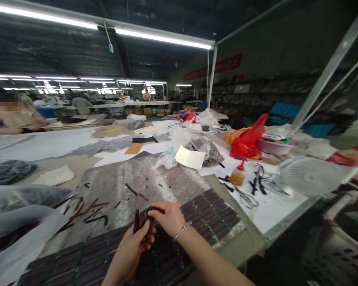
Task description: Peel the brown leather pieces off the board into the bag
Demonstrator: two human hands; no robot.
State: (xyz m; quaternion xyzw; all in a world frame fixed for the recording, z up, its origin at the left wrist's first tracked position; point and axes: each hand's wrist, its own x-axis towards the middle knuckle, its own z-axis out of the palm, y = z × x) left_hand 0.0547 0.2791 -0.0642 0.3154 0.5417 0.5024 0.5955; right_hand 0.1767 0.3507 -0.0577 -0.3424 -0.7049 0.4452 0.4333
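Over the near edge of the work board, my left hand [133,245] is closed around a dark brown leather-like strip [136,221], whose end sticks up beside the thumb. My right hand [169,217], with a bracelet at the wrist, pinches the upper part of the same dark piece, close against the left fingertips. Fingers cover much of it, so its full shape is hidden. Under both hands, rows of dark brown strips [98,249] lie side by side, and more rows [210,212] continue to the right. Thin brown scraps [85,209] are scattered on the stained board [113,180].
Right of the board are a glue bottle [238,174], scissors [247,198], black scraps [258,184] and a white round fan [312,174]. Behind sit a red plastic bag [248,139] and a paper note [190,157]. Clear plastic sheeting [24,222] lies left. A co-worker [12,113] is at far left.
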